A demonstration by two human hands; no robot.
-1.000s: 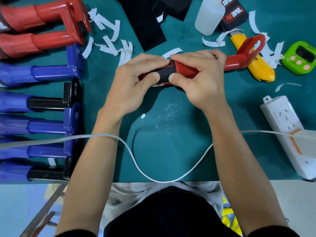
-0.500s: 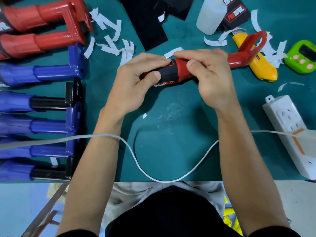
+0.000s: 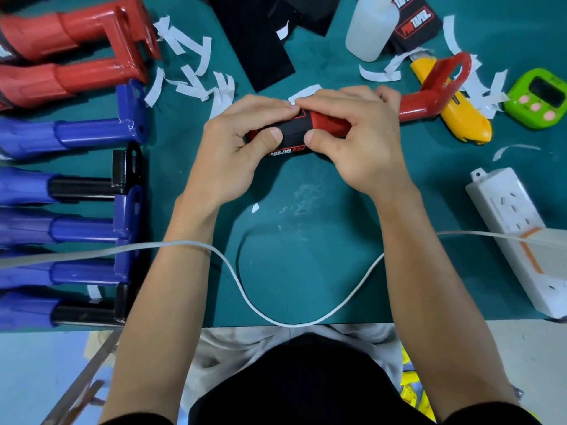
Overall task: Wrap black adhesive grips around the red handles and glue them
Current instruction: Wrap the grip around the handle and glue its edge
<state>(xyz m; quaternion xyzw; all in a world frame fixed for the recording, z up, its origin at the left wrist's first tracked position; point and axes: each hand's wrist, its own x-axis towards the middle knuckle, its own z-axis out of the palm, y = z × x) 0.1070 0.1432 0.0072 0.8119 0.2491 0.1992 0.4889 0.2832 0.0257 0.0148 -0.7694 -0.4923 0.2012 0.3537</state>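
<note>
Three red handles (image 3: 76, 26) (image 3: 61, 84) (image 3: 429, 102), five blue handles (image 3: 86, 133) (image 3: 21, 185) (image 3: 76, 230) (image 3: 76, 273) (image 3: 24, 308), two hands (image 3: 233, 148) (image 3: 362, 142).

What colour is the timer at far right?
The timer is lime green with pink buttons; head view.

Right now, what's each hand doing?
Left hand: pinching the black grip on the red handle.
Right hand: gripping the same handle, thumb on the grip.

- red handle (image 3: 420, 105): lies crosswise mid-table, its looped end pointing right and away.
- black grip (image 3: 294, 132): wrapped round the handle's left part, red-and-white lettering along its near edge.
- two other red handles (image 3: 92, 35): side by side, far left.
</note>
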